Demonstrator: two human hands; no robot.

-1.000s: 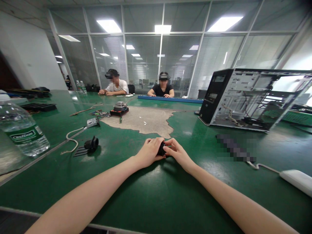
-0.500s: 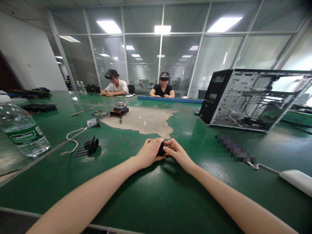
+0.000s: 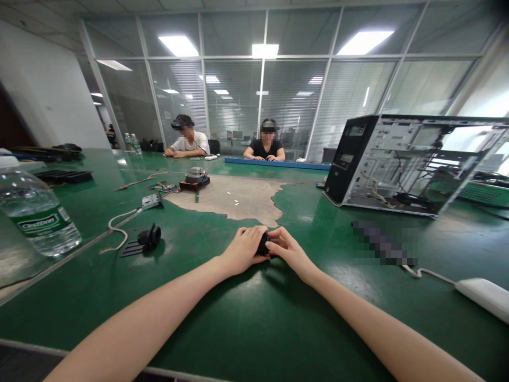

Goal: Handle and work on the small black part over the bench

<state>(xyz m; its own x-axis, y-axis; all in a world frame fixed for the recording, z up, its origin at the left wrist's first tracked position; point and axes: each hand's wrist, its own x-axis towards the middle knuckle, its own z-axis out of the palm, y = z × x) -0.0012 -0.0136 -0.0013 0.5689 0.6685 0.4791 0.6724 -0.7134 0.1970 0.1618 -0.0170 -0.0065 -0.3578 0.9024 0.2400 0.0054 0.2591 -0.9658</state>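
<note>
Between my two hands, low over the green table [image 3: 246, 329], is a small dark part [image 3: 263, 243], mostly covered by fingers, so its kind does not show. My left hand [image 3: 244, 249] wraps round it from the left, fingers over the top and thumb beneath. From the right, my right hand [image 3: 288, 250] pinches its near side with thumb and fingertips. To the left lies a black plastic piece [image 3: 149, 237] with a round collar and several flat prongs.
A water bottle [image 3: 42, 217] stands at the left. An opened computer case [image 3: 353, 159] is at the right, near a white power strip [image 3: 483, 297] and its cord. A round-topped part on a dark base [image 3: 194, 180] sits farther back. Two people sit across the table.
</note>
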